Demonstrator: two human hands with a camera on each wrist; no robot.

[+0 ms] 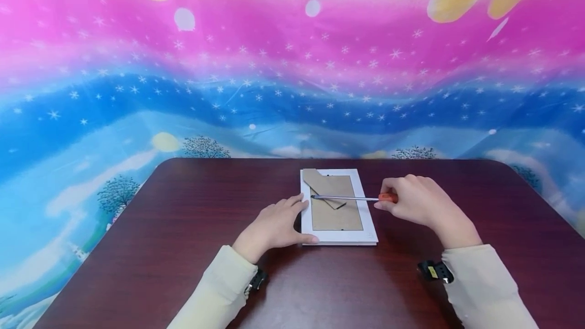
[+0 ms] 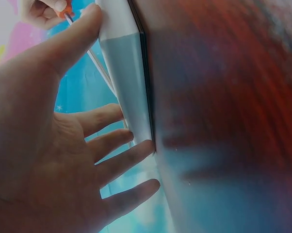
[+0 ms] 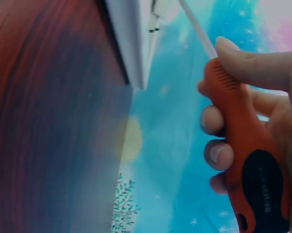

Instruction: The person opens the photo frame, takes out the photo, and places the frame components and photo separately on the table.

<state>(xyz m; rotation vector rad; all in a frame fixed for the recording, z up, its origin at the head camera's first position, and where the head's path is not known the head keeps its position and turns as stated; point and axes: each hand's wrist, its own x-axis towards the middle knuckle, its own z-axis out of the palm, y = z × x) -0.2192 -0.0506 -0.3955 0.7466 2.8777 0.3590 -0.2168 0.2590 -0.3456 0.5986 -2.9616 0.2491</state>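
A white picture frame (image 1: 338, 237) lies back side up on the table, with a brown backing board (image 1: 347, 220) set in it. A brown stand flap (image 1: 318, 179) sits over the board's upper left. My right hand (image 1: 418, 202) grips a screwdriver by its orange and black handle (image 3: 243, 131). The metal shaft (image 1: 347, 198) reaches leftward across the board, its tip at the inner left edge of the frame. With spread fingers my left hand (image 1: 279, 222) rests along the frame's left side, thumb at the near left corner; the left wrist view shows its fingertips (image 2: 143, 147) beside the frame's side.
The dark reddish-brown table (image 1: 183, 248) extends around the frame on all sides. Behind it hangs a pink and blue backdrop cloth (image 1: 274, 90) with snowflakes and trees. Black straps with small devices (image 1: 436, 270) are at both wrists, by the light sleeves (image 1: 484, 278).
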